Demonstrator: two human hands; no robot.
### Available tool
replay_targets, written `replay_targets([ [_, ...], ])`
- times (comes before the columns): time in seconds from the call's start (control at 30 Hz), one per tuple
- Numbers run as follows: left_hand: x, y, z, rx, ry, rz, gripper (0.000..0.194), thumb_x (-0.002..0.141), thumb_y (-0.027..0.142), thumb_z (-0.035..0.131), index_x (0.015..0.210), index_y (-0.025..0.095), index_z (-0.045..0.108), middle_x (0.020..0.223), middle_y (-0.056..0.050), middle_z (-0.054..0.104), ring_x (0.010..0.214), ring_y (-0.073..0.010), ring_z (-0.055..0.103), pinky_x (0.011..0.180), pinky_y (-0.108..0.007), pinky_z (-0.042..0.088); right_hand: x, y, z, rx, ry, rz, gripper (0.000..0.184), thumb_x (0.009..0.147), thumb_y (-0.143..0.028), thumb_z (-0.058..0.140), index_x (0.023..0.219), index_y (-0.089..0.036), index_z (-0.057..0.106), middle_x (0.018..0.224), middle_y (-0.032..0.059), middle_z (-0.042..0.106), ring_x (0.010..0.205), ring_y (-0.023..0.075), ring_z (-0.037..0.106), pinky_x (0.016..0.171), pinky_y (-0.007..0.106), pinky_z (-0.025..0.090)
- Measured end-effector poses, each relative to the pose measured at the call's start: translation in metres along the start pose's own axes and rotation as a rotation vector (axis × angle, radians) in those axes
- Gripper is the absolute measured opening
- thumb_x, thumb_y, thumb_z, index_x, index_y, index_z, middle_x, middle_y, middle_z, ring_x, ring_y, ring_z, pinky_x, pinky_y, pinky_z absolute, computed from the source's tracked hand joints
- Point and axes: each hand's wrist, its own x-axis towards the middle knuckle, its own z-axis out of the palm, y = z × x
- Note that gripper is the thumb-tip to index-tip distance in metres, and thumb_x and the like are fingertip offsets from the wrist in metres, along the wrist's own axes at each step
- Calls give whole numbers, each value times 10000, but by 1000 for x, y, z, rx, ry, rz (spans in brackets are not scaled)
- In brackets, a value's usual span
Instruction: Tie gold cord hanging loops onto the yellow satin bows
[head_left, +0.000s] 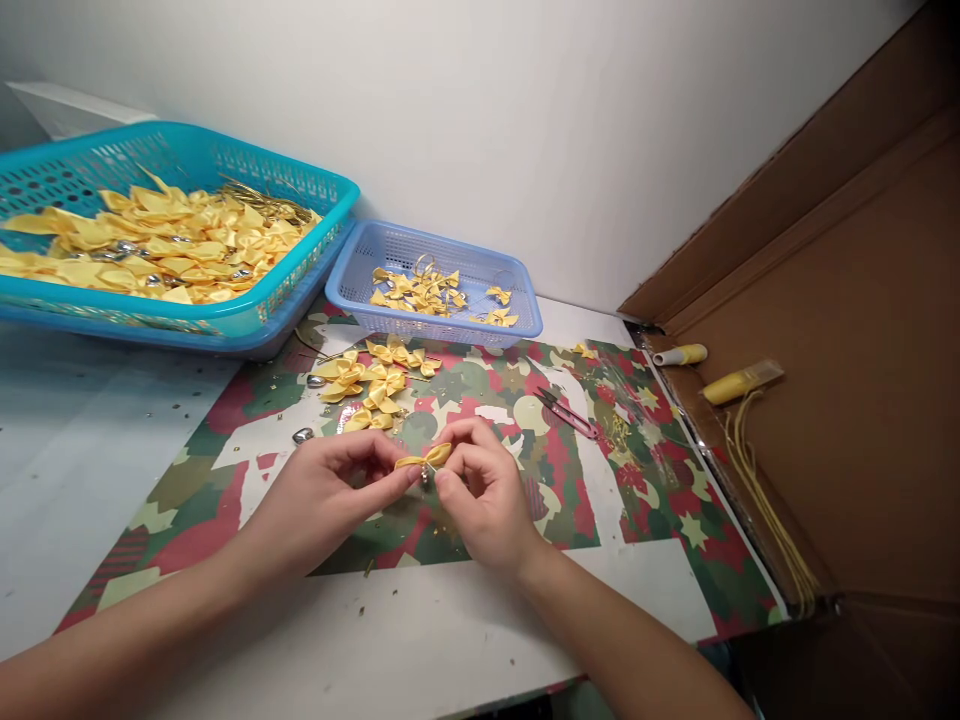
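Paper (465, 380) patterned in red and green, torn in places, lies on the white table (420, 640). My left hand (322, 485) and right hand (487, 500) pinch a yellow bow (437, 455) at the dial's centre; from it I see pale wall (480, 120) at twelve, brown cardboard (862, 330) at two, turquoise basket (289, 292) at ten.

Left of the left hand (330, 485), the table (97, 430) offers free room. Ahead of this hand, bows (384, 385) obstruct a low path, and behind them stands the blue basket (450, 249). Between bows and snips (568, 413), a hand can pass; far right, cardboard (855, 350) closes the side.
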Motion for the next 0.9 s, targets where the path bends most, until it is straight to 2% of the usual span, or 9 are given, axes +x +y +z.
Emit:
replay_targets([
  [0.67, -1, -2, -1, 110, 33, 46, 258, 785, 430, 698, 656, 207, 678, 625, 10, 658, 562, -123, 551, 499, -198, 444, 1, 0, 1, -42, 0, -29, 255, 789, -228, 566, 575, -211, 429, 885, 43, 535, 809, 164, 553, 744, 320, 488],
  [0.9, -5, 1, 3, 245, 78, 257, 192, 793, 359, 664, 642, 247, 698, 638, 16, 689, 571, -144, 582, 541, -236, 457, -3, 2, 5, -102, 25, -71, 223, 810, -193, 545, 614, -215, 441, 860, 40, 521, 819, 168, 560, 725, 313, 484],
])
